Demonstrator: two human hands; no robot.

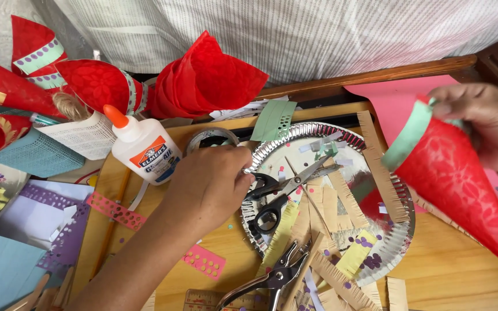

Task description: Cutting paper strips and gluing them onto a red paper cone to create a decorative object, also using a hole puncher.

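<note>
**Hands at the craft bench**

On the wooden bench [451,265], the left hand [211,184] lay knuckles up with fingers curled, its fingertips touching the handle of the black scissors [278,193]; whether it actually gripped them could not be told. The scissors rested half open on a silver foil plate [399,230] littered with fringed paper strips [341,198]. The right hand [488,124] was closed around the wide end of a red paper cone [456,184], trimmed with a green band [407,138] and pointing down to the right. A white glue bottle [142,147] stood just beside the left hand, and a metal hole punch [272,276] lay near the plate's lower rim.
</note>
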